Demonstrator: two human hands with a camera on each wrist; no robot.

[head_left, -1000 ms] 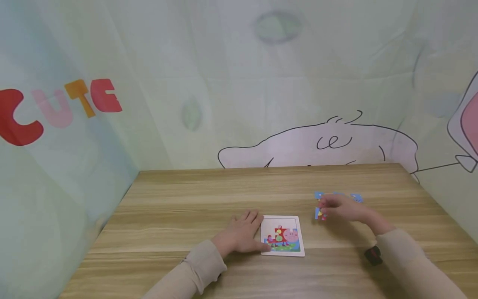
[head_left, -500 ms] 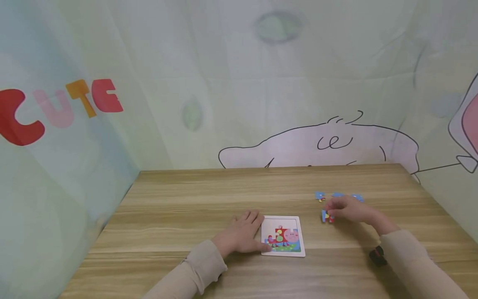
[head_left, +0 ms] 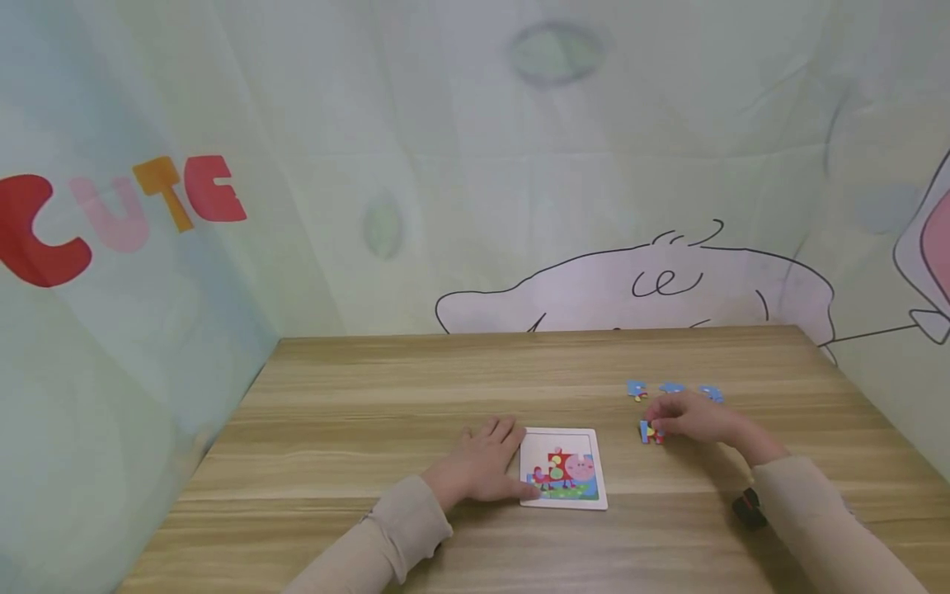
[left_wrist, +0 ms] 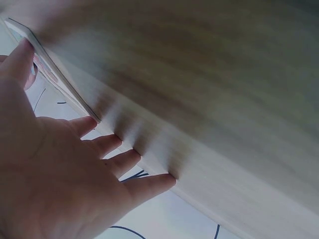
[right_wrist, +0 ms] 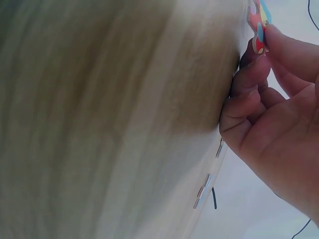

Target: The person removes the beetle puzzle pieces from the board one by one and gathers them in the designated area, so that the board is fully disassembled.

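Note:
A partly filled jigsaw puzzle board [head_left: 564,469] with a white border lies on the table; a pink pig in red shows in its lower part. Spread flat, my left hand [head_left: 482,464] rests at its left edge, thumb on the lower left corner and fingertips on the wood. To the right of the board my right hand [head_left: 690,417] pinches a blue, red and yellow puzzle piece [head_left: 651,431] between thumb and finger. In the right wrist view this puzzle piece [right_wrist: 258,25] is held just over the tabletop, its far end cut off by the frame.
Behind the right hand lie blue puzzle pieces: one at the left [head_left: 637,389], a middle piece [head_left: 671,387] and a right piece [head_left: 711,393]. The wooden table [head_left: 416,371] ends against a printed curtain [head_left: 475,165]. A dark object [head_left: 750,509] sits by the right sleeve.
The right hand has drawn its puzzle piece slightly right and toward me, away from the blue piece behind it. Over the last half second it barely moves. The left hand stays in place.

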